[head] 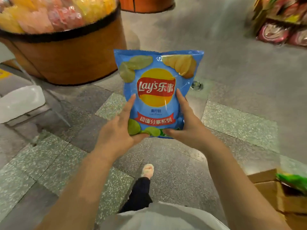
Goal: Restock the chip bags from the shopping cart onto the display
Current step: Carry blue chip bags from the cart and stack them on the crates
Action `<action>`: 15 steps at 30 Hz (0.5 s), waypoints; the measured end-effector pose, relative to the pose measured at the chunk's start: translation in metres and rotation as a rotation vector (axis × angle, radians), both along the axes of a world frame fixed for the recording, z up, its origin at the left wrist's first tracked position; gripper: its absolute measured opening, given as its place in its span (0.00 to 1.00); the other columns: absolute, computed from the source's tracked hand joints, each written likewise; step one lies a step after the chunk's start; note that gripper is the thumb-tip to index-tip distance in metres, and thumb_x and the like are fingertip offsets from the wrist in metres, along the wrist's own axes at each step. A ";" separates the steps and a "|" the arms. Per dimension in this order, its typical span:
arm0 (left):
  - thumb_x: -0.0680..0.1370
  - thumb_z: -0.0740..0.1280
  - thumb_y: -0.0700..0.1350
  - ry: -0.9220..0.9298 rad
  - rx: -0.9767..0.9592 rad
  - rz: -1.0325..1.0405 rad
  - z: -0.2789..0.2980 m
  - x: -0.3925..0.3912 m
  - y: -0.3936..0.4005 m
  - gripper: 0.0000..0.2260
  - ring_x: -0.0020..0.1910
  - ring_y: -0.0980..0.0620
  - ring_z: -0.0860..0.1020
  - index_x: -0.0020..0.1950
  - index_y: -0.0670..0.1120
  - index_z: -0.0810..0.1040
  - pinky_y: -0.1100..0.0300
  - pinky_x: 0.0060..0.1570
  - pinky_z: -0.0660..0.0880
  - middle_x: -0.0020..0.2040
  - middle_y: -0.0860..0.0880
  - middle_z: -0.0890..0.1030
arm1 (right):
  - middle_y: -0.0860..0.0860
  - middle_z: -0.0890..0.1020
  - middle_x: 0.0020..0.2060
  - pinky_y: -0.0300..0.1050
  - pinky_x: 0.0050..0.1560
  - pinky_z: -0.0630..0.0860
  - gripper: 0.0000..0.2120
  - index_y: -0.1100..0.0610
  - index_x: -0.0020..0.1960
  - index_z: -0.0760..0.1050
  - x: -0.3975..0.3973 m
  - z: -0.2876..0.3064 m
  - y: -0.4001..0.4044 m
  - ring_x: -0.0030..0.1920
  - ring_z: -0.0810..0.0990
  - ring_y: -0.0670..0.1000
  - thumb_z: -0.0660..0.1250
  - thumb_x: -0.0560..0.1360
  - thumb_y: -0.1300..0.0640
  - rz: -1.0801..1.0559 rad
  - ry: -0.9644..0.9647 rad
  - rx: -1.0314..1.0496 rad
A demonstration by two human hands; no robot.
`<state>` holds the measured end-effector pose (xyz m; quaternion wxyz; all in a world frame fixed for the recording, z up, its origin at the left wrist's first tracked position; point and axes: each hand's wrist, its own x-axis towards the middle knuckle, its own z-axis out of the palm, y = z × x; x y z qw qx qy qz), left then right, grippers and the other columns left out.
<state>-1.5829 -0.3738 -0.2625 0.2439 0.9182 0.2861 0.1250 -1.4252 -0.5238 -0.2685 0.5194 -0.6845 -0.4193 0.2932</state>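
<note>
The left hand (118, 130) holds the lower left corner of a blue chip bag (157, 90), its thumb lying up the bag's left edge and another finger pressed across the bottom front. The right hand (186, 123) holds the lower right corner in the same way, thumb along the right edge, so each grip is closed on the bag. The bag stands upright in the air in front of the person, front face toward the camera, above a speckled tiled floor (240, 123). To the upper left stands a round wooden barrel display (69, 58) with a black rim, heaped with yellow and pink packets. Pink bags (274, 34) lie at the upper right, blurred. At the lower right sits an open cardboard box (272, 191) with a green bag (295, 181) in it. One foot in a light slipper (147, 170) shows below the bag.
</note>
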 end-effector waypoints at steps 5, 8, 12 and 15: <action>0.68 0.75 0.57 -0.031 -0.036 -0.238 -0.009 0.101 0.042 0.49 0.56 0.40 0.77 0.67 0.75 0.36 0.51 0.46 0.74 0.67 0.47 0.74 | 0.40 0.51 0.75 0.38 0.62 0.74 0.51 0.35 0.73 0.42 0.061 -0.002 0.011 0.72 0.63 0.44 0.72 0.71 0.68 -0.247 -0.006 -0.006; 0.68 0.75 0.56 -0.040 -0.041 -0.374 -0.004 0.164 0.069 0.50 0.55 0.41 0.78 0.68 0.73 0.35 0.51 0.46 0.74 0.66 0.47 0.75 | 0.39 0.49 0.76 0.30 0.57 0.73 0.51 0.35 0.73 0.42 0.098 0.006 0.024 0.72 0.61 0.43 0.73 0.70 0.66 -0.389 -0.043 -0.022; 0.68 0.75 0.55 -0.034 -0.030 -0.541 0.005 0.243 0.086 0.49 0.52 0.41 0.79 0.69 0.72 0.37 0.56 0.41 0.70 0.64 0.48 0.76 | 0.37 0.50 0.75 0.28 0.57 0.71 0.50 0.31 0.71 0.43 0.143 0.014 0.028 0.73 0.60 0.41 0.74 0.70 0.64 -0.565 -0.035 -0.036; 0.68 0.75 0.54 -0.034 -0.053 -0.686 0.006 0.302 0.082 0.49 0.52 0.42 0.79 0.68 0.71 0.37 0.55 0.43 0.71 0.66 0.49 0.74 | 0.38 0.51 0.76 0.24 0.55 0.69 0.50 0.31 0.71 0.43 0.173 0.017 0.019 0.73 0.60 0.42 0.73 0.71 0.63 -0.709 -0.046 -0.072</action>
